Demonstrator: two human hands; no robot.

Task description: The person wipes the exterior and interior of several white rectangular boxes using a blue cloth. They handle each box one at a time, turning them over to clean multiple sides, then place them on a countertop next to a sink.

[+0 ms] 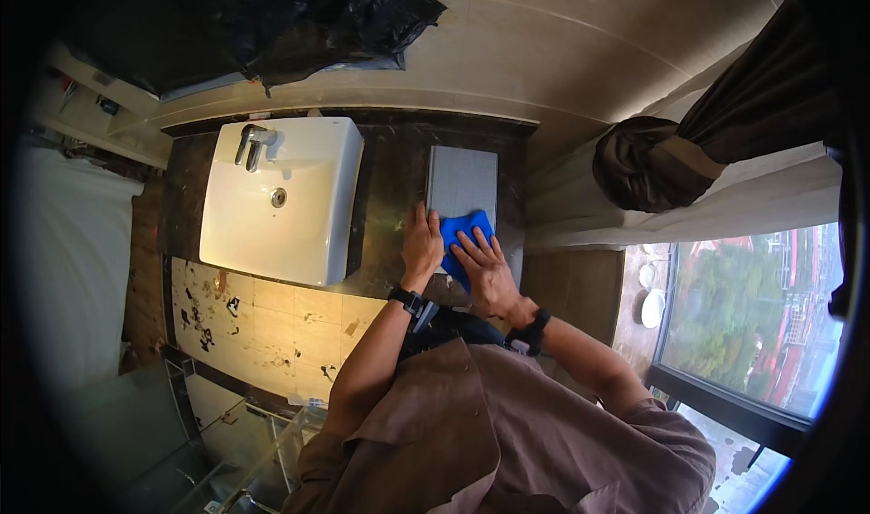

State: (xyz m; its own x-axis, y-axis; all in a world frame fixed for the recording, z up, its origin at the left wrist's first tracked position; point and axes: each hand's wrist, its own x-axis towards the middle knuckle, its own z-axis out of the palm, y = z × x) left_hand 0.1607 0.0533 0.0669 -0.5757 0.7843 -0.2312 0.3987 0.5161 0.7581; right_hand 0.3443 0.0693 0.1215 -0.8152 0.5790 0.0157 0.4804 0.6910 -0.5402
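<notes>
A grey rectangular box or panel [462, 177] lies on the dark marble countertop [391, 187], right of the sink. My right hand [484, 272] presses a blue cloth [457, 232] down on its near end, fingers spread over the fabric. Along the left edge of the grey piece rests my left hand [423, 242], its fingers extended and touching that side. The part of the grey piece under the cloth is hidden. Both wrists wear dark bands.
A white rectangular basin [306, 194] with a chrome faucet [253, 145] stands left on the counter. Black plastic sheeting [326, 24] hangs on the wall above. A knotted dark curtain [646, 167] and a window [734, 317] are at right. Debris litters the tiled floor [272, 310]; glass panels stand lower left.
</notes>
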